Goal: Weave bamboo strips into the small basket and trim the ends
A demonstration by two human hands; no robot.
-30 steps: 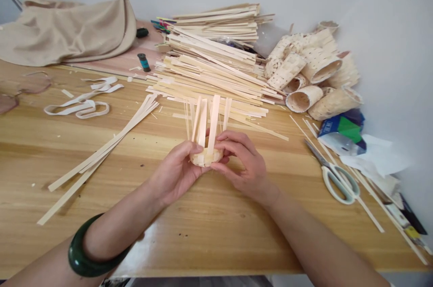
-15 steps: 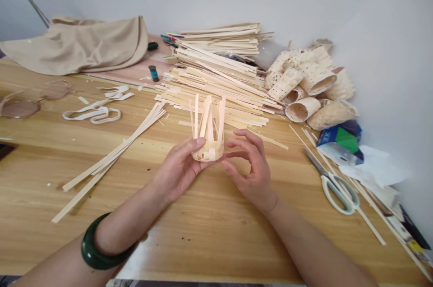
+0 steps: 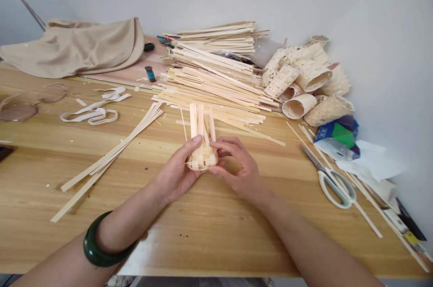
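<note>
At frame centre, our left hand (image 3: 176, 173) and right hand (image 3: 238, 174) clamp fingers (image 3: 194, 141) around a half-woven basket (image 3: 202, 159); its uprights (image 3: 202, 120) need steadying.

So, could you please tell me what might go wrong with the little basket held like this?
The upright strips above the half-woven basket stand free and unwoven; they might splay or slip out if the left hand or right hand loosens. Hard pinching could crack such thin strips. The scissors lie right of the right arm; a sideways sweep might catch them.
</note>
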